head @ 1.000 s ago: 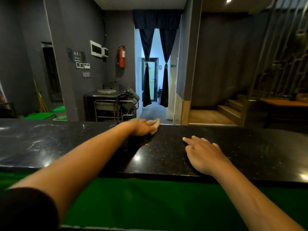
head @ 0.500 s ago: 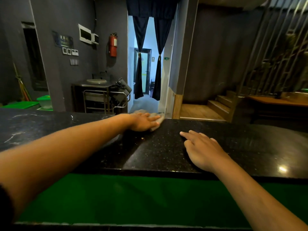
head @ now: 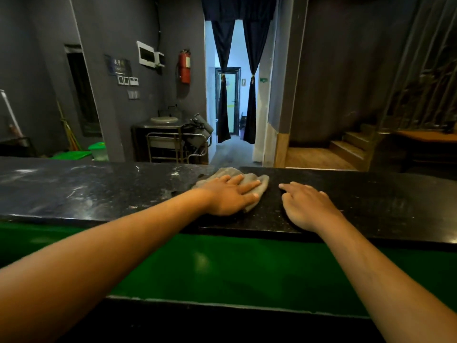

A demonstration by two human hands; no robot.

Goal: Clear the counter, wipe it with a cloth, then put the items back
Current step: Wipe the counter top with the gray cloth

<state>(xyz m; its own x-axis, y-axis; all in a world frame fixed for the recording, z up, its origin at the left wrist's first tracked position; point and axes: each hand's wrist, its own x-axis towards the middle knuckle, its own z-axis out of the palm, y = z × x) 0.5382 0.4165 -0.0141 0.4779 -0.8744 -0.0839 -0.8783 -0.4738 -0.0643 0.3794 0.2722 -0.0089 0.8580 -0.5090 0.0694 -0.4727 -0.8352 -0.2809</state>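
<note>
The black counter (head: 371, 201) runs across the whole view, with pale smears on its left part; below its near edge there is a green surface (head: 235, 268); the left hand (head: 230, 194) lies flat on the grey cloth (head: 262, 180), fingers straight and a little spread, pressing it on the counter near the far edge; the right hand (head: 306, 206) rests just beside, palm down, fingers loosely together, holding nothing.

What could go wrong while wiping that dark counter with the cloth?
The left hand presses the grey cloth flat near the counter's far edge, so a hard push might slide it over. White smudges show further left and could get missed. The right hand may smear the part it rests on.
</note>
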